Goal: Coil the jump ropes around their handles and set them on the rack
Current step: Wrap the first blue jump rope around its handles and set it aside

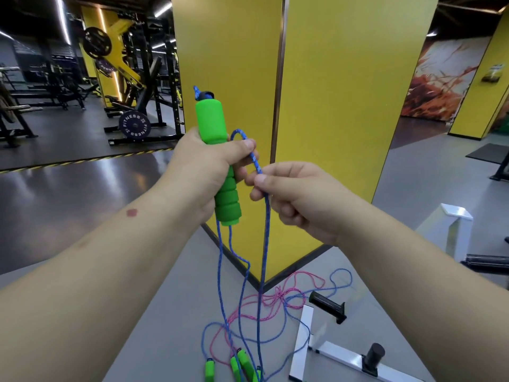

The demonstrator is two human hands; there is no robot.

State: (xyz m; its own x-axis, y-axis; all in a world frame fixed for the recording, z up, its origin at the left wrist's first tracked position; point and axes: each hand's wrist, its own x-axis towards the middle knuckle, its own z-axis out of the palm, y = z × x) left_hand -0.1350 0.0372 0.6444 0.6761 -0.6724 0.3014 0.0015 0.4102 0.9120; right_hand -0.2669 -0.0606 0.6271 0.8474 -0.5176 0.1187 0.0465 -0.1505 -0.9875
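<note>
The left hand wraps around a green foam handle held nearly upright at the centre of the view, thumb pressed across its front and fingers curled behind; the handle's smooth upper part stands above the fist and its ribbed lower part sticks out below. A blue rope comes out of the dark cap at the handle's top at about 12 o'clock, and a small loop of it arches over the left thumb. Just beside it, toward 3 o'clock, the right hand pinches the same blue rope between thumb and forefinger, the other fingers curled loosely below. From this pinch, and from under the handle's base, blue strands hang straight down toward 6 o'clock to the grey floor. There the blue rope tangles with a pink rope in loose loops, and several more green handles lie close together at the bottom edge. At about 5 o'clock stands a white metal rack with black pegs, one near the ropes and one farther right. A yellow pillar rises behind the hands, and toward 10 o'clock are black weight machines and a plate marked FITNESS.
</note>
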